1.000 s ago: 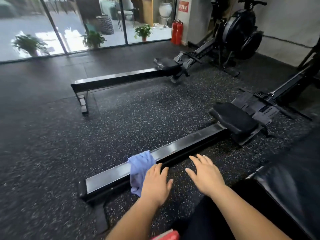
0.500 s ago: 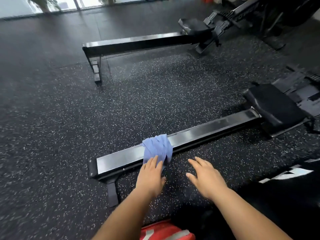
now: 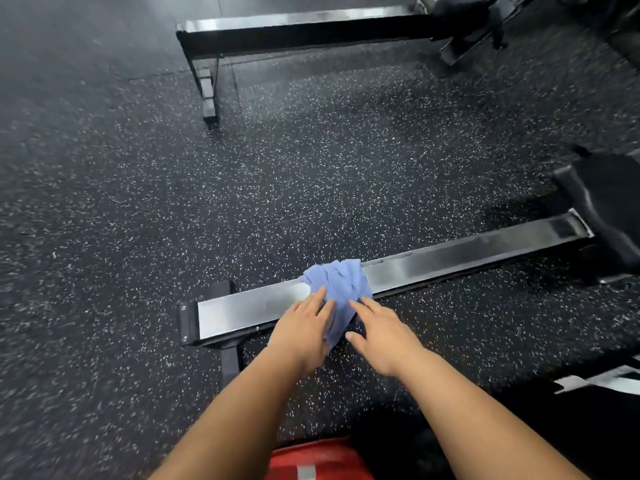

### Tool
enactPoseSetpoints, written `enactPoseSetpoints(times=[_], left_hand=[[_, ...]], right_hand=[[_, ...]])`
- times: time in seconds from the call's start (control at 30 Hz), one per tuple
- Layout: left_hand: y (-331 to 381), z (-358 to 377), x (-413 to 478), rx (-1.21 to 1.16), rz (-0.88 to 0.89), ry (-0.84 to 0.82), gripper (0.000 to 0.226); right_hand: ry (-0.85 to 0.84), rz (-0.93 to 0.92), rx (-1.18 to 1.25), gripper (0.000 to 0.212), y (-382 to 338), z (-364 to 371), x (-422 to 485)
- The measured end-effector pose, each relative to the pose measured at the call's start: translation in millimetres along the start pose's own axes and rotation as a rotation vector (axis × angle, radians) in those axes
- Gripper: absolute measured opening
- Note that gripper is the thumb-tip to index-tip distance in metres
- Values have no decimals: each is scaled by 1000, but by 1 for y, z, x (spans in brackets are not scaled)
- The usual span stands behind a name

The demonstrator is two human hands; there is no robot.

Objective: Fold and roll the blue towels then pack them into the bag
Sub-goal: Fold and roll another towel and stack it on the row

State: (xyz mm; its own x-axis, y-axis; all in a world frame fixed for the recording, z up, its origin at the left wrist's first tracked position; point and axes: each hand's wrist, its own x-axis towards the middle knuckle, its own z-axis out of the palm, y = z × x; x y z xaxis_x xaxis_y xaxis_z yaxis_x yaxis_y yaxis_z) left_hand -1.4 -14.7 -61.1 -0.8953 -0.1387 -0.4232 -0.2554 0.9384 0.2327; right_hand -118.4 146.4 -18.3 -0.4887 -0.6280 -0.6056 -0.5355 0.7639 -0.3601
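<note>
So, the blue towel (image 3: 341, 282) hangs bunched over the near metal rail (image 3: 467, 258) of a rowing machine, with its black seat (image 3: 609, 202) off to the right. The left hand (image 3: 301, 330) lies flat on the towel, fingers straight. The right hand (image 3: 384, 337) is flat too, fingertips touching the towel's right edge. The floor (image 3: 138, 220) is black rubber with white specks. A second rail (image 3: 294, 20) sits far back, and a red item (image 3: 311, 460) pokes in at the near edge.
</note>
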Motion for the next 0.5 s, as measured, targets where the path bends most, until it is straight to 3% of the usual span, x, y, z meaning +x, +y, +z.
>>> enactPoseSetpoints(times=[0.13,0.23,0.33,0.5], left_hand=[[-1,-6,7,7,45,46,83],[-1,-5,11,-40,53,83,99],[-4,8,14,-28,31,76,84],[-2,11,15,5,40,56,85]], right_hand=[[-5,15,47,71,-4,1,27],[-16,44,88,68,-4,2,42],[7,76,121,54,-2,3,52],[161,77,238,35,-1,-1,55]])
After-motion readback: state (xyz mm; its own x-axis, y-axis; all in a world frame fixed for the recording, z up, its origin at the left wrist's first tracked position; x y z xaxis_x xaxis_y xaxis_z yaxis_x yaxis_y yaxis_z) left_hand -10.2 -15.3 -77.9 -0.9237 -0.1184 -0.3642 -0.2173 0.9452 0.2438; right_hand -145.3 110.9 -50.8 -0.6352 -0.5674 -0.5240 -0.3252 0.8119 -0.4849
